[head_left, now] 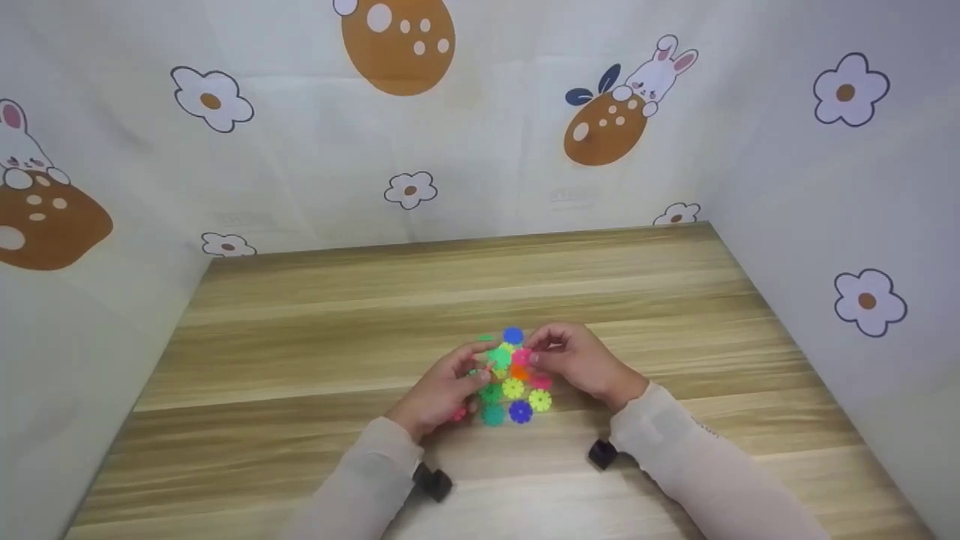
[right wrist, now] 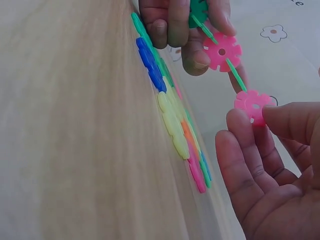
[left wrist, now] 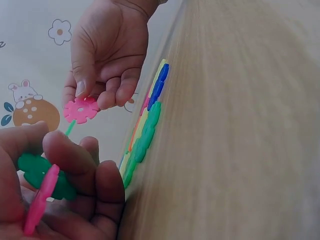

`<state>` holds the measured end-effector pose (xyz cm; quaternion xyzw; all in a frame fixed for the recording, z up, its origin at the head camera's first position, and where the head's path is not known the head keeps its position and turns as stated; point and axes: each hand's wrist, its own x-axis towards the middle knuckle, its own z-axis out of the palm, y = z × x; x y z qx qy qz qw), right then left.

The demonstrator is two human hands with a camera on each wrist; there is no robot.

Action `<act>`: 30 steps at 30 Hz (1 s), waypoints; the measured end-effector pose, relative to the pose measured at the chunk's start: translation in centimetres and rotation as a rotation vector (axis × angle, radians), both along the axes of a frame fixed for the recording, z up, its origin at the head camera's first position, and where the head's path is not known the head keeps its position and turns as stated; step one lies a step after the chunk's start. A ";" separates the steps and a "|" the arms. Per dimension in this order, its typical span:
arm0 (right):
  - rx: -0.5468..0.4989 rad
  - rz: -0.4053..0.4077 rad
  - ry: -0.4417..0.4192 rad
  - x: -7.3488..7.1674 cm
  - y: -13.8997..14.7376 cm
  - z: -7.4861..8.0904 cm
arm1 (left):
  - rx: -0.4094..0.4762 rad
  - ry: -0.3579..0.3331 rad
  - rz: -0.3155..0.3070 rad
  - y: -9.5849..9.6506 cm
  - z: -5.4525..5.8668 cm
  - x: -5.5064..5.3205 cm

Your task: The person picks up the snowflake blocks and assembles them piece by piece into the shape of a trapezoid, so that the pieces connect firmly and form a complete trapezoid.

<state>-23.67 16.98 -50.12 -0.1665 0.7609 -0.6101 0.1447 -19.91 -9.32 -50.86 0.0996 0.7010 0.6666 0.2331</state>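
My left hand (head_left: 448,386) holds a linked chain of notched plastic snowflake discs above the table. In the right wrist view, the chain shows a dark green disc (right wrist: 199,9) by the left fingers, then a pink disc (right wrist: 215,56). A light green disc (right wrist: 237,76), seen edge-on, spans from that pink one to another pink disc (right wrist: 250,104). My right hand (head_left: 579,361) pinches this last pink disc between thumb and fingertips, its edge at the light green disc. The left fingers partly hide the dark green disc.
Loose discs lie flat on the wooden table (head_left: 300,360) under and in front of the hands, among them a blue disc (head_left: 520,411), a yellow disc (head_left: 540,400) and an orange disc (head_left: 519,372). A patterned cloth (head_left: 487,135) walls the back and sides.
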 end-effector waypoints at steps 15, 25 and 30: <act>-0.100 0.054 -0.050 0.2 -0.1 -0.2 | -0.005 -0.017 -0.016 -0.1 0.0 0.0; -0.074 0.055 -0.051 0.4 -0.3 -0.1 | 0.018 -0.019 -0.022 -0.1 -0.1 0.0; -0.035 0.059 -0.004 0.5 -0.3 0.1 | 0.010 -0.021 -0.019 -0.1 0.0 0.0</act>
